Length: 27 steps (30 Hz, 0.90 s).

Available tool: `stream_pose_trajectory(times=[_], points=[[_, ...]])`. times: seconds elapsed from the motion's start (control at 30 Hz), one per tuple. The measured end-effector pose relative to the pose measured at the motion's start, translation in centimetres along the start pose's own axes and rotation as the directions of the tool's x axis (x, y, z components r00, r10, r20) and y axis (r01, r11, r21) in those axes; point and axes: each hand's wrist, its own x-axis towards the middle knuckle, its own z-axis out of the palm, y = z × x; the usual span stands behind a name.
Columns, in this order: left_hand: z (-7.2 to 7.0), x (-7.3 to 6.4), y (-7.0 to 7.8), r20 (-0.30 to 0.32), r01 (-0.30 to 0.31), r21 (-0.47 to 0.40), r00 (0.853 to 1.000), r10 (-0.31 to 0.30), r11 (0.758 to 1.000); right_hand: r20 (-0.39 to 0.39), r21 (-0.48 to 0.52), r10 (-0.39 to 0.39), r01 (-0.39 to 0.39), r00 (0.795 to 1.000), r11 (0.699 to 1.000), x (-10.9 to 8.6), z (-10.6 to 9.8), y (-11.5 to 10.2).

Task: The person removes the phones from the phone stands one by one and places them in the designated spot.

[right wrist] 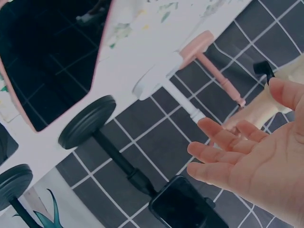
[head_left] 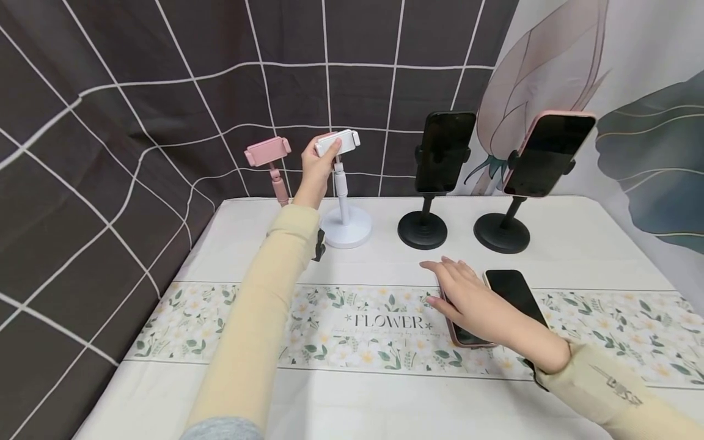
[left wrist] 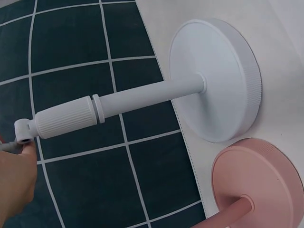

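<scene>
My left hand point(head_left: 319, 168) grips the clamp head of a white phone stand point(head_left: 346, 227), with the thumb across its front. In the left wrist view that stand's ribbed collar point(left wrist: 66, 117) and round base show, while the clamp is mostly hidden. My right hand point(head_left: 467, 299) hovers with spread fingers over a pink-edged phone point(head_left: 467, 339) lying on the table. The right wrist view shows nothing in that palm point(right wrist: 266, 166). Beside the pink-edged phone lies a second dark-screened phone point(head_left: 514, 290), partly hidden by my right arm.
A pink phone stand point(head_left: 268, 151) stands left of the white one, its lower part behind my left arm. To the right, two black stands hold upright phones, one black point(head_left: 444, 153) and one pink-edged point(head_left: 550, 156). A floral runner point(head_left: 363, 354) crosses the white table.
</scene>
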Motion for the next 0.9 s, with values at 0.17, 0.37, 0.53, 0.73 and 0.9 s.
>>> stream_pose_trajectory(times=[0.17, 0.37, 0.53, 0.73, 0.9], points=[[0.2, 0.2, -0.1, -0.015, 0.019, -0.012, 1.0, -0.019, 1.0, -0.019, 0.039, -0.009, 0.01, 1.0, 0.999, 0.9, -0.7, 0.0], [0.5, -0.1, -0.3, -0.037, -0.024, 0.043, 0.999, 0.025, 0.999, -0.084, 0.126, 0.002, 0.008, 0.996, 0.992, 2.7, -1.6, 0.8], [1.5, -1.5, -0.7, -0.175, -0.233, 0.322, 0.938, 0.3, 0.918, -0.405, 0.241, 0.058, 0.045, 0.912, 0.969, 4.4, -3.9, 2.6], [3.4, -3.4, -1.9, -0.049, -0.457, 0.649, 0.773, 0.633, 0.608, -0.672, 0.562, 0.355, 0.136, 0.649, 0.816, 8.3, -6.9, 4.9], [6.6, -4.7, -3.0, 0.233, -0.581, 0.531, 0.8, 0.553, 0.617, -0.566, 0.747, 0.472, 0.178, 0.676, 0.641, 12.0, -6.5, 6.8]])
